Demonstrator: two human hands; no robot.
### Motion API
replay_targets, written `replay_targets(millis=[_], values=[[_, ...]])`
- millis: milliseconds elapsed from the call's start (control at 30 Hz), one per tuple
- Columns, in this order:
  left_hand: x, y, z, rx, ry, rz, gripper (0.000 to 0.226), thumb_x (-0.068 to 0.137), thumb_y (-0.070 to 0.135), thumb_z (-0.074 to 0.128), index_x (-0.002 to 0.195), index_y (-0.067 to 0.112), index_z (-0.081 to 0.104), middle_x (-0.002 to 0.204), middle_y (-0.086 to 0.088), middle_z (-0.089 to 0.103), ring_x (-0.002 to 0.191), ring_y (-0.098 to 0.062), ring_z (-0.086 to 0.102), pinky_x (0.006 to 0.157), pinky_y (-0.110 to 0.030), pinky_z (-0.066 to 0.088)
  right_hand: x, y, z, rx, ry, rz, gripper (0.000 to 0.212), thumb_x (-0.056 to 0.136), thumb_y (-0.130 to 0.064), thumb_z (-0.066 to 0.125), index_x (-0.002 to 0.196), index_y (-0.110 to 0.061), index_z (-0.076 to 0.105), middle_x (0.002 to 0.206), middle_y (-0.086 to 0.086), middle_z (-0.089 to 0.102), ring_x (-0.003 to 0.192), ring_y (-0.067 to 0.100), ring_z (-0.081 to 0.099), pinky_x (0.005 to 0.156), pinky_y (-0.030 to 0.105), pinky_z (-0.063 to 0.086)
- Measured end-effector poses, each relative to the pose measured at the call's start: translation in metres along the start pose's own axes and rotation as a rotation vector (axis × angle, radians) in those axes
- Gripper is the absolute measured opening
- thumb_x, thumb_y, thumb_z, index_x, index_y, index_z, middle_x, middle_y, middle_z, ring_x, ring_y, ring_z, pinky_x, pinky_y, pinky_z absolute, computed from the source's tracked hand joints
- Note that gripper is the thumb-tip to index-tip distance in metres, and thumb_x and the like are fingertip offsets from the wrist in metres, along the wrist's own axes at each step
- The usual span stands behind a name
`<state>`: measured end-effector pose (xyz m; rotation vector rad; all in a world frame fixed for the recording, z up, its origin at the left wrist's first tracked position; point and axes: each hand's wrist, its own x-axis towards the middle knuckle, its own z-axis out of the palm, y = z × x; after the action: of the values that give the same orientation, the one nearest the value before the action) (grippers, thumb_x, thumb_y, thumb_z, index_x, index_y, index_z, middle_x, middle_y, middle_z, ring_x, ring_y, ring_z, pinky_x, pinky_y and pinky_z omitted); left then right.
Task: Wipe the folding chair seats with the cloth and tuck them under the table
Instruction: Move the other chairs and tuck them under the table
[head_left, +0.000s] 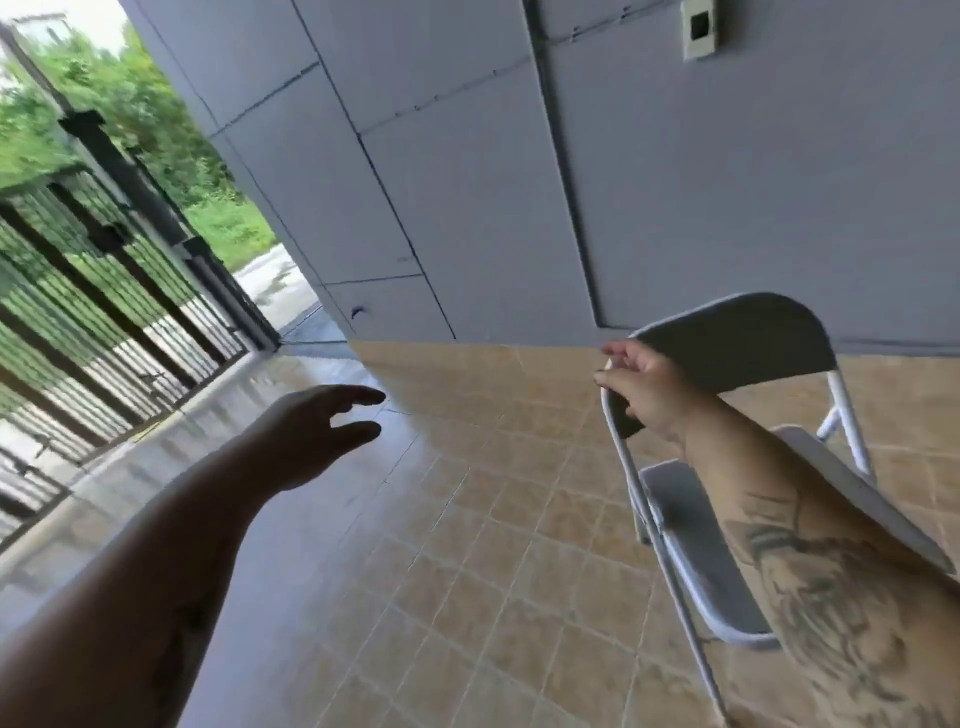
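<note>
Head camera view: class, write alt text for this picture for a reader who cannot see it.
A person's right hand grips the backrest of a white folding chair that stands on a tan tiled floor. The left hand reaches forward, open and empty. A grey wall is behind, a black gate at left.

Bare tiled floor (467, 519) left of the folding chair (727, 353).
</note>
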<state>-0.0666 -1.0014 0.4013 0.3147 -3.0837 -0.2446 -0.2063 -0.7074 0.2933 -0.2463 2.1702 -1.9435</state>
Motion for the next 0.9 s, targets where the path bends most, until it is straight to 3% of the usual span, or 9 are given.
replay_targets(millis=[67,167,233,367,500,733,800,900], values=[[0.053,0.001,-0.008,0.046,-0.048,0.139,0.036,0.087,0.038,0.065,0.122,0.043,0.059,0.129,0.004,0.061,0.109,-0.014,0.060,0.086,-0.022,0.037,0.008,0.014,0.010,0.026,0.101,0.046,0.038,0.091,-0.014,0.059,0.129,-0.017,0.054,0.141,0.005,0.051,0.120,0.017,0.050,0.086,0.029,0.043],[0.135,0.006,-0.008,-0.030,-0.097,0.312,0.032,0.085,0.030,0.069,0.112,0.047,0.061,0.125,0.005,0.064,0.111,-0.009,0.058,0.096,-0.026,0.041,0.025,0.028,0.014,0.047,0.235,0.132,0.037,0.091,-0.016,0.059,0.127,-0.020,0.056,0.136,0.001,0.054,0.109,0.012,0.050,0.089,0.028,0.042],[0.187,0.016,0.003,-0.069,-0.110,0.393,0.033,0.085,0.029,0.070,0.112,0.046,0.063,0.122,0.003,0.066,0.112,-0.011,0.059,0.101,-0.033,0.043,0.044,0.038,0.009,0.034,0.288,0.159,0.044,0.091,-0.019,0.059,0.135,-0.020,0.052,0.138,0.000,0.051,0.108,0.011,0.048,0.085,0.025,0.039],[0.277,0.040,0.037,-0.127,-0.189,0.580,0.034,0.085,0.030,0.069,0.105,0.055,0.058,0.120,0.010,0.066,0.113,-0.005,0.058,0.102,-0.035,0.045,0.095,0.050,-0.009,-0.042,0.317,0.191,0.045,0.092,-0.026,0.057,0.136,-0.028,0.048,0.133,-0.004,0.050,0.114,0.013,0.049,0.091,0.028,0.039],[0.362,0.060,0.058,-0.161,-0.201,0.635,0.032,0.086,0.034,0.066,0.108,0.056,0.057,0.123,0.012,0.063,0.115,-0.005,0.057,0.104,-0.039,0.045,0.172,0.038,-0.033,-0.053,0.389,0.226,0.042,0.090,-0.027,0.058,0.131,-0.030,0.051,0.133,-0.003,0.049,0.121,0.020,0.049,0.103,0.035,0.038],[0.497,0.087,0.082,0.025,-0.240,0.827,0.034,0.089,0.042,0.061,0.122,0.045,0.059,0.127,0.014,0.060,0.117,-0.005,0.055,0.101,-0.031,0.043,0.243,0.049,-0.035,-0.047,0.486,0.355,0.041,0.094,-0.029,0.054,0.135,-0.031,0.047,0.141,-0.003,0.045,0.126,0.019,0.045,0.098,0.031,0.037],[0.530,0.109,0.097,0.063,-0.273,0.909,0.032,0.089,0.042,0.061,0.121,0.045,0.059,0.125,0.017,0.060,0.117,-0.006,0.055,0.100,-0.029,0.041,0.247,0.059,-0.032,0.029,0.606,0.392,0.040,0.092,-0.033,0.055,0.132,-0.034,0.049,0.141,-0.004,0.047,0.125,0.019,0.048,0.104,0.037,0.041],[0.568,0.147,0.117,0.153,-0.351,1.132,0.032,0.090,0.041,0.059,0.121,0.046,0.058,0.126,0.021,0.057,0.119,-0.004,0.053,0.101,-0.028,0.039,0.247,0.069,-0.016,0.176,0.829,0.401,0.039,0.090,-0.033,0.057,0.129,-0.036,0.053,0.137,-0.007,0.051,0.121,0.017,0.052,0.102,0.041,0.046]])
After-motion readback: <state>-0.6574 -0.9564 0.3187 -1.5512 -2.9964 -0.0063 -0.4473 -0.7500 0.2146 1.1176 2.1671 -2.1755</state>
